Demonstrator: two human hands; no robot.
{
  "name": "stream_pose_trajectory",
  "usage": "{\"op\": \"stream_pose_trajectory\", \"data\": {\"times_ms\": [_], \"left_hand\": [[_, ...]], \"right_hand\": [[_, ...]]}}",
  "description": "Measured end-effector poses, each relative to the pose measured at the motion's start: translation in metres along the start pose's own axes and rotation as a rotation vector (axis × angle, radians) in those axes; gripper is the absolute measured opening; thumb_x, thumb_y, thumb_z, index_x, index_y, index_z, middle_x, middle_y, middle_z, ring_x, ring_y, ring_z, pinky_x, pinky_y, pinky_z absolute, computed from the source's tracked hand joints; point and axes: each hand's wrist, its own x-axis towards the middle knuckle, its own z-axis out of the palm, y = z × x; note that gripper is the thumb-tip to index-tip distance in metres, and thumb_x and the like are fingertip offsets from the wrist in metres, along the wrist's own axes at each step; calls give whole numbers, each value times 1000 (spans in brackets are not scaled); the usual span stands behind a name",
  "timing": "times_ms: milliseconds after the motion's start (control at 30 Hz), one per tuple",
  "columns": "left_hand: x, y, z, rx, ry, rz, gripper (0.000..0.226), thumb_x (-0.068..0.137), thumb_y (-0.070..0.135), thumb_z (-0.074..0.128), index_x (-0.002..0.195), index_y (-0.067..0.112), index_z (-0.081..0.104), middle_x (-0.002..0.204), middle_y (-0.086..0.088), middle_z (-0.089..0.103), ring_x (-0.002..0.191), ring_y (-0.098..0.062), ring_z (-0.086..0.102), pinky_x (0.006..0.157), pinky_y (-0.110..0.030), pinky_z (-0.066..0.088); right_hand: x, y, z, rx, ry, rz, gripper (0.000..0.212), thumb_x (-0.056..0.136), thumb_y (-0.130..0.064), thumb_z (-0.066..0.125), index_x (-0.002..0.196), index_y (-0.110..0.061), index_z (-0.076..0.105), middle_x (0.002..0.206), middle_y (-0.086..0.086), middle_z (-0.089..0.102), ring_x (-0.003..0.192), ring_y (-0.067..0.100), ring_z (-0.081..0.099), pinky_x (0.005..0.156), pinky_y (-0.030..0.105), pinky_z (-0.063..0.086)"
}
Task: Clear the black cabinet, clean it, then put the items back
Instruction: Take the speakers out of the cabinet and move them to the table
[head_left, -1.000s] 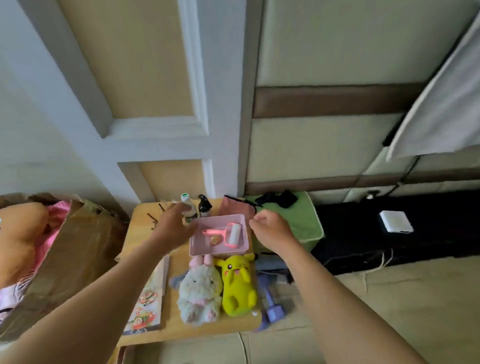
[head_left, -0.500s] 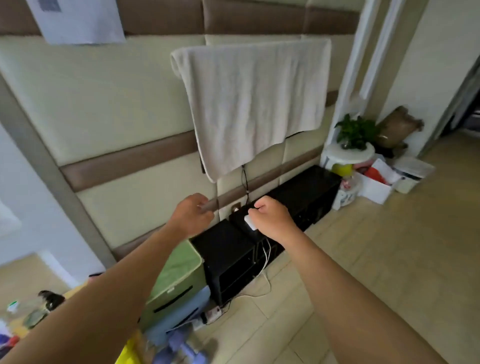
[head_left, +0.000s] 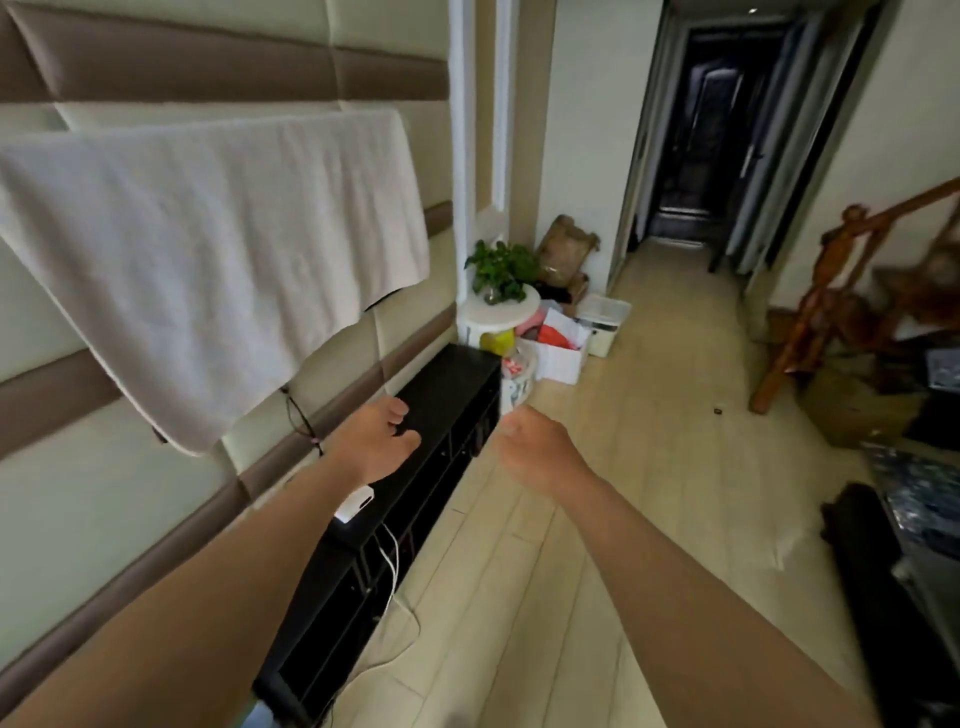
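Head view: black cabinet (head_left: 447, 384) is a long, low, matte box along the left wall, long axis running near to far. Left grip (head_left: 376, 447) hangs over its top, fingers loosely curled, empty. Right grip (head_left: 535, 447) sits right of it over the pale plank floor (head_left: 649, 467), also loosely curled, nothing in it. Small smooth white box (head_left: 356, 504) with rounded corners lies on the top just near-side of the left grip, thin white cable (head_left: 392, 566) trailing down the front. Left looks the closer reach.

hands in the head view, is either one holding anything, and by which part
Nothing is held. The left hand hangs loosely curled and empty above the black cabinet; the right hand is loosely curled too, with nothing showing in it.
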Motion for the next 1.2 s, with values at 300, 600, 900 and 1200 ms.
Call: {"op": "stream_pose_trajectory", "data": {"times_ms": [300,600,900,1200], "left_hand": [[171,17,67,-24,-89,42,42,91,19,69,131,11,55,122,-4,58,116,-20,57,101,-33,47],[336,39,121,-24,-131,-5,42,90,22,68,129,15,54,121,-2,58,106,-20,58,96,-38,51],[473,77,200,-70,-122,-109,55,91,24,68,139,21,43,122,-1,54,103,-16,57,89,-33,52],[600,110,246,-69,-55,-205,52,88,25,72,134,20,47,117,1,54,109,-18,56,91,-28,48]], "right_hand": [[153,58,-40,-27,100,83,32,95,-31,56,125,-19,56,118,0,58,103,18,57,80,25,44],[299,104,-74,-21,107,143,34,96,-32,57,126,-17,55,118,1,58,102,18,57,80,24,42],[470,182,-141,4,73,132,36,94,-39,59,123,-18,56,117,1,60,102,20,60,84,30,52],[639,222,-194,5,-111,81,32,97,-38,57,124,-20,55,113,-1,58,97,15,58,76,26,44]]}}
